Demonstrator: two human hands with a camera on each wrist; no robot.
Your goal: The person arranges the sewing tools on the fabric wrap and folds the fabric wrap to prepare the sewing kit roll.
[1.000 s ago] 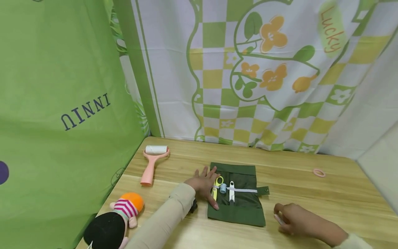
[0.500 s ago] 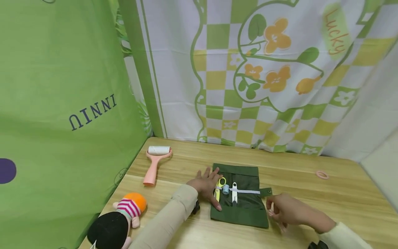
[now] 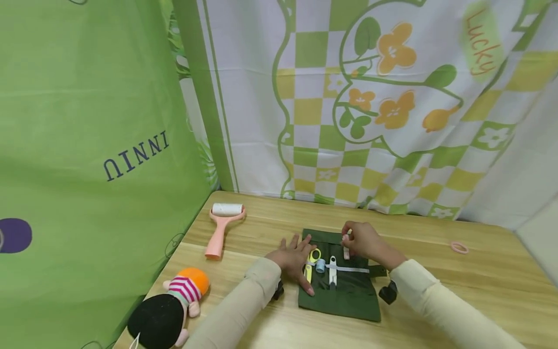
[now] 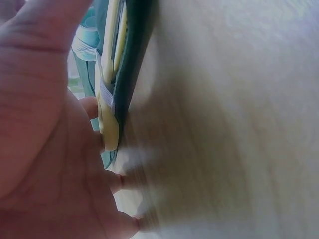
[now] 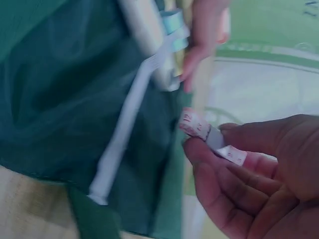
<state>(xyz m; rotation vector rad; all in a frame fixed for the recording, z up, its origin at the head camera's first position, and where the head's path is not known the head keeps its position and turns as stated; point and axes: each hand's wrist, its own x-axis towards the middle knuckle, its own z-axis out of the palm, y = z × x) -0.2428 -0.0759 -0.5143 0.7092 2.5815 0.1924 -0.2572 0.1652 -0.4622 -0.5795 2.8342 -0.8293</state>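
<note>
A dark green fabric pouch (image 3: pixel 340 303) lies unfolded on the table, a white elastic strap (image 3: pixel 353 269) across its inside. Yellow scissors (image 3: pixel 308 272), a light blue thread spool (image 3: pixel 320 265) and a white tool (image 3: pixel 333 272) sit along that strap. My left hand (image 3: pixel 293 261) rests with spread fingers on the pouch's left edge, beside the scissors. Above the pouch's upper right part, my right hand (image 3: pixel 368 242) pinches a folded pink-and-white measuring tape (image 3: pixel 346 248); printed numbers show on the tape (image 5: pixel 195 124) in the right wrist view.
A pink lint roller (image 3: pixel 216 237) lies at the table's back left, with a doll (image 3: pixel 185 291) in a striped top nearer the front. Toward the right is a pink ring (image 3: pixel 459 247). Curtains (image 3: pixel 248 97) hang behind the table (image 3: pixel 418 300).
My right hand has moved from the table right of the pouch, up and left over the pouch, carrying the tape. My left hand stays on the pouch edge. The head view has shifted slightly.
</note>
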